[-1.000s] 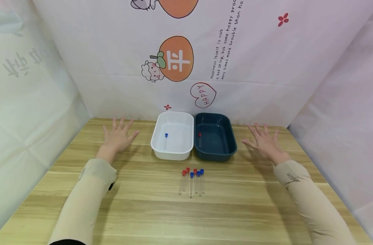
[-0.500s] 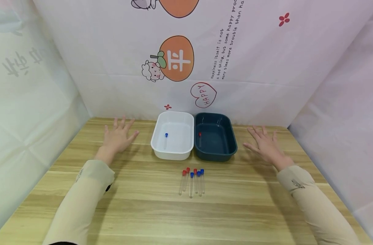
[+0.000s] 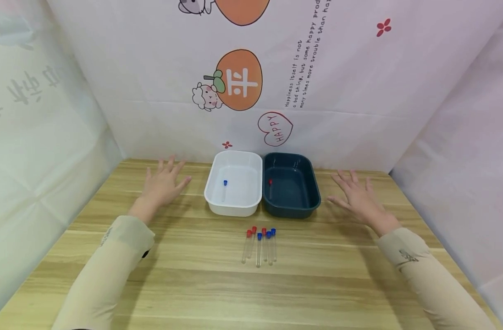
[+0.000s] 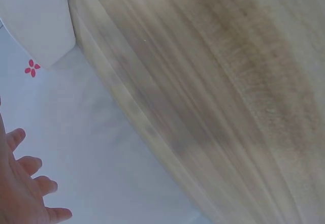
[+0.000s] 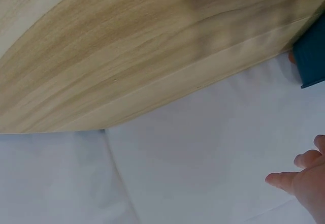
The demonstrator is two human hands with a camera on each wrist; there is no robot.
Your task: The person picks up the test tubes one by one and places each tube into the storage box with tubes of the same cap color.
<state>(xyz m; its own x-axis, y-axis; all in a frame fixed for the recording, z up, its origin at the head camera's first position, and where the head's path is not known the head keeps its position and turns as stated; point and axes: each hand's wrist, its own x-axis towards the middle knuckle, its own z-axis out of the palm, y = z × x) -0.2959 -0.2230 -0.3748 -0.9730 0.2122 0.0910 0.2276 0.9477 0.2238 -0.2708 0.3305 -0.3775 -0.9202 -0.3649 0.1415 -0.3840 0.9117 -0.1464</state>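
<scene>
My left hand [image 3: 159,185], fingers spread, is over the table to the left of a white tray [image 3: 233,210] and holds nothing. On the other side, my right hand [image 3: 360,197] is spread to the right of a dark blue tray [image 3: 291,212], also holding nothing. Inside the white tray lies a blue-capped test tube [image 3: 225,183]; a red-capped test tube [image 3: 270,182] lies in the dark tray. In front of the trays is a loose group of clear tubes, some with red caps [image 3: 249,233] and some with blue caps [image 3: 259,236].
The wood-grain table [image 3: 193,284] runs back to a printed white cloth [image 3: 338,128]. More white cloth hangs along the left [image 3: 49,151] and right sides. The two trays stand side by side near the back edge.
My left hand has shifted slightly to the right. The right hand and forearm have moved a little outward. Tubes and trays stay where they were.
</scene>
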